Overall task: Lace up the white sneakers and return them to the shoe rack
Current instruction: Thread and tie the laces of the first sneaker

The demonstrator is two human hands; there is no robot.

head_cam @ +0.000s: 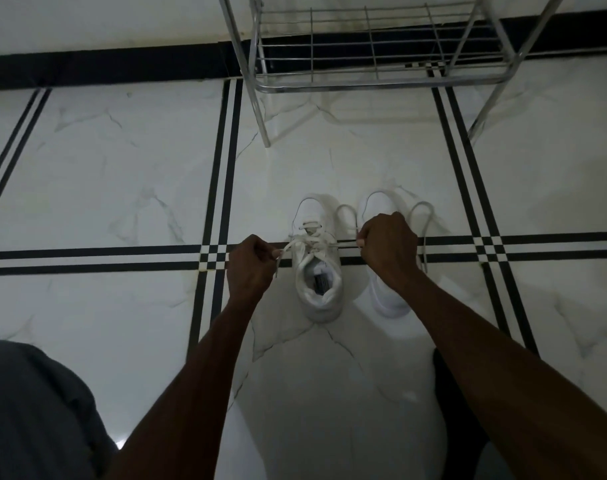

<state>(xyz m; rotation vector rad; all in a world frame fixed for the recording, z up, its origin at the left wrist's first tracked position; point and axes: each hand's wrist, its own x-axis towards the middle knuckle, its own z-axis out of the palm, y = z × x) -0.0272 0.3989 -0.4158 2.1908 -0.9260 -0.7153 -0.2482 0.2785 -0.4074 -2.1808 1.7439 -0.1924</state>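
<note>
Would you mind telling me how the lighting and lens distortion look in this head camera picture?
Head view: dim overall, the corners darker; a small glare spot on the floor by the knee; the wide lens bends the tile lines and splays the shoe rack legs; both hands and the laced sneaker look sharp enough.

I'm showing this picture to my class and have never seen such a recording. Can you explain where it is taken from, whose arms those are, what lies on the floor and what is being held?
One camera, worn on a person's head, looks down at their own arms. No machine is here. On the tiled floor stand two white sneakers side by side. The left hand and the right hand each pinch one end of the lace of the left sneaker and pull it sideways. The right sneaker is partly hidden by the right hand; its lace loops loose on the floor. Beyond stands a metal shoe rack; the shelf in view holds nothing.
</note>
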